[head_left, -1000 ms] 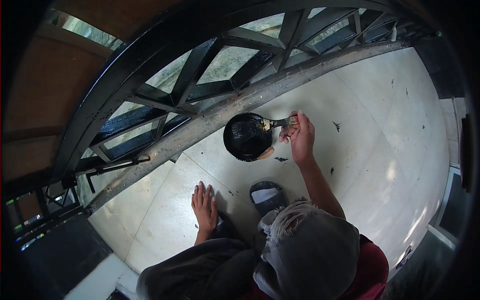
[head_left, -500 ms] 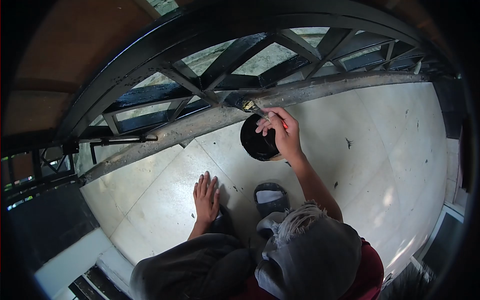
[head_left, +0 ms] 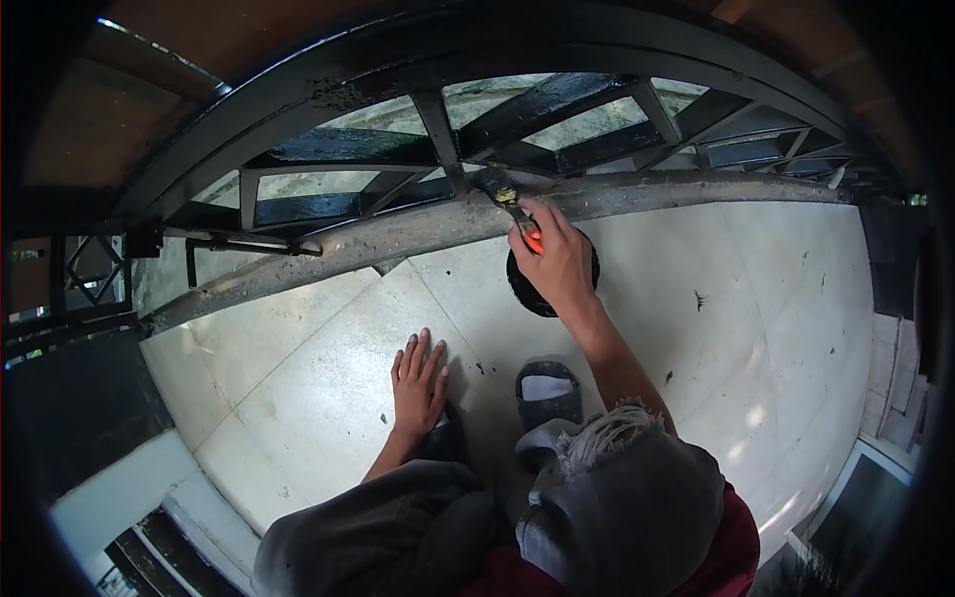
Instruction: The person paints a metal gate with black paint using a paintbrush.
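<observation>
My right hand [head_left: 557,261] grips a paintbrush [head_left: 509,202] by its red-orange handle. The brush's dark, paint-covered bristles are right at the lower bars of the black metal gate [head_left: 438,139]. Beneath my right hand stands a round container [head_left: 587,267] with black inside, partly hidden by the hand. My left hand [head_left: 418,383] is open, fingers stretched out, held over the pale floor tiles beside my left leg, with nothing in it.
A rough grey concrete sill [head_left: 438,231] runs along the gate's foot. Dark specks lie on the tiled floor [head_left: 736,298]. My foot in a dark sandal [head_left: 550,403] is just below the container. A black latch bar [head_left: 254,246] sticks out at the gate's left.
The view has shifted, and the gate and floor sit lower in it. My right hand has turned and closed more around the brush handle, covering more of the container. My left hand stays open.
</observation>
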